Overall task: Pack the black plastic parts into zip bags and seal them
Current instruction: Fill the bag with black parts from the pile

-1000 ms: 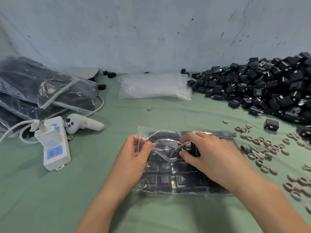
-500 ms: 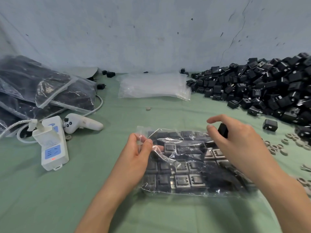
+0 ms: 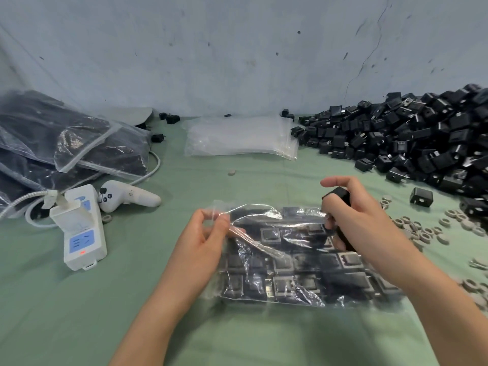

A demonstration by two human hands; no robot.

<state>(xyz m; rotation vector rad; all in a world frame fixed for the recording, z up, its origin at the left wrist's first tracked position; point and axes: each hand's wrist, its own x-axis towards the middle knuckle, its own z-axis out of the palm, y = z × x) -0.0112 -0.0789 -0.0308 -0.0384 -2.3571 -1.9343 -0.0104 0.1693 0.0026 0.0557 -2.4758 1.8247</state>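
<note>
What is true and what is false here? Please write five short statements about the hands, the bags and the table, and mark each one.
1. The left hand pinches the open edge of the zip bag. True.
2. The right hand is empty. False: its grip is on a black part.
3. The pile of loose black parts lies on the right side of the table. True.
4. The stack of empty bags lies on top of the power strip. False: the two lie well apart, the stack further back.
5. The zip bag has nothing inside. False: rows of black parts fill it.
</note>
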